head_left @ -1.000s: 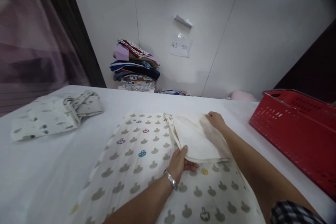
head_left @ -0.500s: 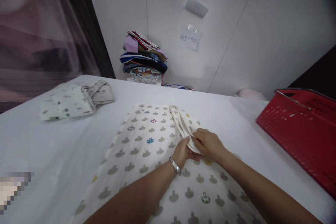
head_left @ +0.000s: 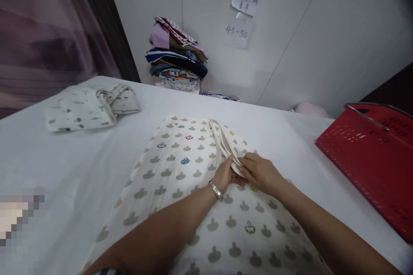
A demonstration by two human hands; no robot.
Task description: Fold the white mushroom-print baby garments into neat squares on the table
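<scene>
A white cloth (head_left: 180, 189) printed with grey mushroom-like shapes and a few coloured ones lies spread on the white-covered table (head_left: 64, 172). Its bound edges gather in a narrow strip slanting toward my hands. My left hand (head_left: 224, 176), with a silver bracelet at the wrist, is closed on this edge, thumb on top and fingers partly under it. Right beside it, my right hand (head_left: 260, 172) pinches the same edge from the other side. Both hands rest low over the cloth, nearly touching each other.
A folded white cloth with leaf-like marks (head_left: 80, 109) lies at the table's far left. On the right stands a red basket (head_left: 371, 154) with a metal handle. Behind the table, a stack of folded fabrics (head_left: 177, 58) leans by the wall, which bears paper notes (head_left: 238, 32).
The view has tipped slightly downward or shifted, so that the upper wall note now reads flat. Both hands keep their grip on the cloth's edge, with the right fingers slightly shifted.
</scene>
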